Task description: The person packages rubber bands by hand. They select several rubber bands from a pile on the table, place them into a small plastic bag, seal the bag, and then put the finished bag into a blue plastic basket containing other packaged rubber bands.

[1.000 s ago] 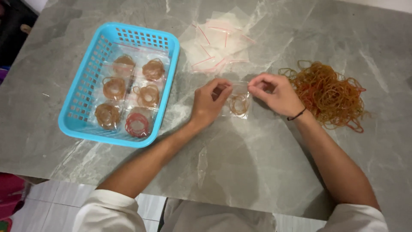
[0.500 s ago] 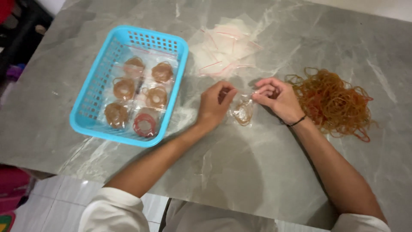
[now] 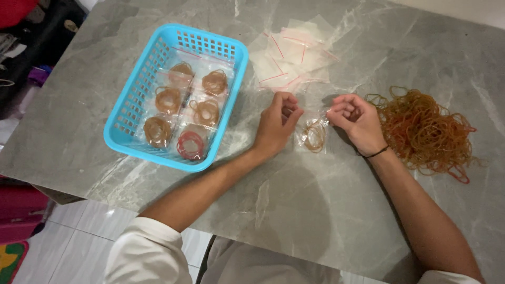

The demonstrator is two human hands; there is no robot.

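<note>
— Small clear bag (image 3: 314,134) of tan rubber bands: where is it sitting against the hands?

— It is lying on the grey marble table (image 3: 326,210), right between them. The right hand (image 3: 359,122) is pinching its top right corner with curled fingers closed on the plastic. The left hand (image 3: 277,124) is resting just beside the bag's left edge, fingers curled inward; I cannot tell whether it is actually gripping the plastic.

— Which way is the bag running?

— Its long axis is running away from the person, the open top at the far end by the fingertips, the bands bunching in the lower half nearer the body.

— And the packaging around it?

— Beyond the hands, a loose stack of empty clear bags (image 3: 294,55) with thin red seal strips is lying flat. To the left, a light blue slotted basket (image 3: 126,113) is holding filled bags (image 3: 184,105) in two rows, each showing a coil of tan bands, one at the near end showing red ones. To the right, just past the right wrist, a heap of loose rubber bands (image 3: 426,129) is spreading over the table, tan and orange.
</note>
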